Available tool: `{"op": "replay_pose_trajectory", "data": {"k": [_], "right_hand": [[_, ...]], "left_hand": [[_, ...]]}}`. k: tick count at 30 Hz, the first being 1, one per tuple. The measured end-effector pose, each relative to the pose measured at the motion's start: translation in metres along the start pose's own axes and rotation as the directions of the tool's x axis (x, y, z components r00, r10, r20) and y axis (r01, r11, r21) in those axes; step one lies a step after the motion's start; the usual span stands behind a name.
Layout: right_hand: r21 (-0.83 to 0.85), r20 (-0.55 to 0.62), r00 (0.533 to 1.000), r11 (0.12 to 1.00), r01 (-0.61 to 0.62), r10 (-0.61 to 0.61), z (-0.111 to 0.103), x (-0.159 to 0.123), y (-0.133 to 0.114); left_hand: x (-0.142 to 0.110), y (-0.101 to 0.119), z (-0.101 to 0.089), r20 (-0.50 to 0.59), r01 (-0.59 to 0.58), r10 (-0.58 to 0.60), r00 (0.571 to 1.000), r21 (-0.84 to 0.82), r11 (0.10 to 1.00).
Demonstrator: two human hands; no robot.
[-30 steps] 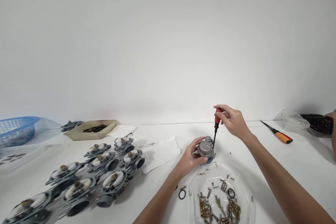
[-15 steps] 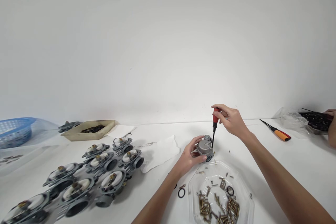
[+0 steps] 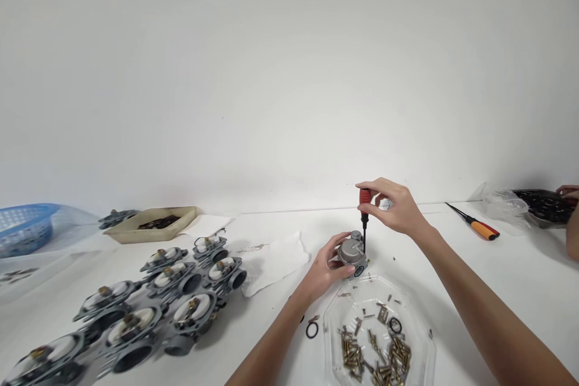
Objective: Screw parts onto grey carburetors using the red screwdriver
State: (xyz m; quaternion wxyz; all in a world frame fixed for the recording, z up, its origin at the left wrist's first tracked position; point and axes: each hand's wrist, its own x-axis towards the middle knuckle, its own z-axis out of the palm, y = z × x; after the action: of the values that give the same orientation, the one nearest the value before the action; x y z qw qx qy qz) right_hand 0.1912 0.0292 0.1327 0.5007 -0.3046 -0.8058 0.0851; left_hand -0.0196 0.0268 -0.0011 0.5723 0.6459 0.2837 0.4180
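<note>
Just behind the clear tray (image 3: 329, 338), a grey metal carburetor (image 3: 350, 251) stands on the white table (image 3: 525, 271), with its round cover facing up. The left hand (image 3: 326, 266) is curved around its left side: the fingers are spread about as wide as the body, the thumb lies at the front and the other fingers reach the far side. Above and behind the tray, the right hand (image 3: 392, 205) grips a red-handled screwdriver (image 3: 364, 220) almost upright; the index finger goes across the top of the handle, and the thumb presses lower. Its shaft points down at the carburetor's right edge, but I cannot tell if the tip sits in a screw. Inside the tray lie brass-coloured screws (image 3: 398, 356), and left of it a black ring (image 3: 307, 332)
</note>
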Motion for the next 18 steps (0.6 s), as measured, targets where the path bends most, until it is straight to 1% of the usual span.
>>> {"op": "replay_pose_trajectory", "data": {"k": [1, 3, 5, 7, 9, 11, 12, 14, 16, 18], "right_hand": [[0.035, 0.010, 1.000, 0.999, -0.002, 0.002, 0.0002, 0.0002, 0.0001], [0.098, 0.015, 0.999, 0.994, -0.046, 0.044, 0.0004, 0.0003, 0.0008], [0.096, -0.035, 0.996, 0.992, -0.076, 0.080, 0.0003, 0.0001, 0.0018], [0.069, -0.078, 0.995, 0.996, -0.055, 0.060, 0.0000, -0.0001, 0.0028], [0.098, -0.055, 0.998, 0.995, -0.026, 0.031, -0.0001, -0.0003, 0.0032], [0.157, -0.011, 0.998, 0.986, -0.057, 0.059, 0.0002, -0.0002, 0.0030], [0.168, -0.011, 0.996, 0.982, -0.086, 0.089, 0.0005, -0.0001, 0.0029], [0.137, -0.067, 0.989, 0.983, -0.123, 0.133, 0.0010, 0.0004, 0.0026], [0.099, -0.124, 0.984, 0.988, -0.116, 0.128, 0.0006, 0.0007, 0.0027], [0.145, -0.107, 0.988, 0.985, -0.096, 0.112, -0.0004, 0.0006, 0.0035]], "left_hand": [[-0.0001, 0.0000, -0.0001, -0.002, 0.004, -0.004, 1.000, 0.005, 1.000], [-0.0004, 0.0000, -0.0002, -0.006, 0.009, -0.009, 1.000, 0.012, 1.000], [-0.0006, 0.0000, -0.0001, -0.010, 0.007, -0.007, 1.000, 0.015, 1.000], [-0.0008, 0.0004, 0.0003, -0.015, 0.003, -0.003, 1.000, 0.017, 1.000], [-0.0009, 0.0009, 0.0006, -0.019, 0.000, 0.000, 1.000, 0.022, 1.000], [-0.0009, 0.0010, 0.0006, -0.023, 0.003, -0.002, 1.000, 0.032, 0.999], [-0.0008, 0.0006, 0.0005, -0.023, 0.009, -0.008, 1.000, 0.032, 0.999], [-0.0006, -0.0008, 0.0000, -0.018, 0.026, -0.025, 1.000, 0.021, 0.999], [-0.0003, -0.0028, -0.0006, -0.008, 0.036, -0.036, 0.999, 0.008, 0.999], [-0.0002, -0.0040, -0.0012, -0.001, 0.033, -0.033, 0.999, 0.013, 0.999]]}}
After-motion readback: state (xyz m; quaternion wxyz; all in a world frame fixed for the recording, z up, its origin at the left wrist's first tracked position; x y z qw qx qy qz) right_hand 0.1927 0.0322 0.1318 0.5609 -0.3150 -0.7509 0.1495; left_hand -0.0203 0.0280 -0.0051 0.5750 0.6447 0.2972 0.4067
